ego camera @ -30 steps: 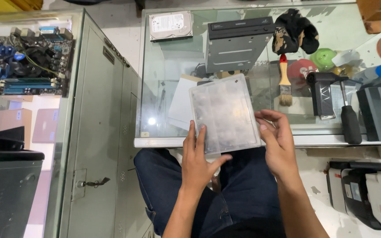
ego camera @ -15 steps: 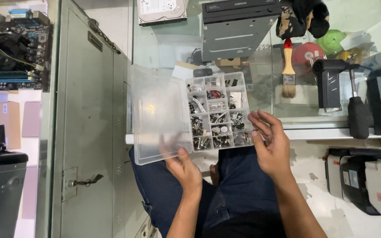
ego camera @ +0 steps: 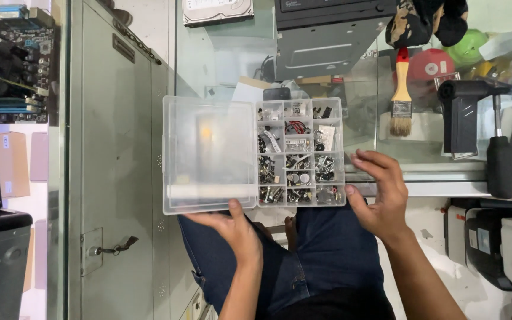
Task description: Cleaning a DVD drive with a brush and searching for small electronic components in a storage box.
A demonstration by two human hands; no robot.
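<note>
Flipped fully open now, the lid [ego camera: 210, 155] lay flat to the left of the parts box [ego camera: 301, 153], where half a second earlier it had only been swinging out, and a second earlier the box had been shut between both hands. The box had also slid a little to the left across the near edge of the glass table [ego camera: 428, 155], and the view had moved closer.

The left hand [ego camera: 232, 228] sat under the near edge of the lid, palm up, fingers loosely curled against the plastic; it supported the lid rather than clamped it. The right hand [ego camera: 380, 192] was at the right near corner of the box, thumb towards the wall and fingers spread half open above the rim; whether it actually gripped the box, I could not tell.

So the opening looked done: the small compartments stood bare, holding screws and small metal bits. Nothing had been picked out yet, as far as could be seen, and neither hand carried a loose part.

Beyond the box on the glass lay a paint brush [ego camera: 400, 95] to the right, a black screwdriver [ego camera: 499, 160] further right, a grey drive unit [ego camera: 333, 47] behind the box, and a hard disk [ego camera: 217, 12] behind the lid. Far left of the box sat a circuit board [ego camera: 10, 65].
</note>
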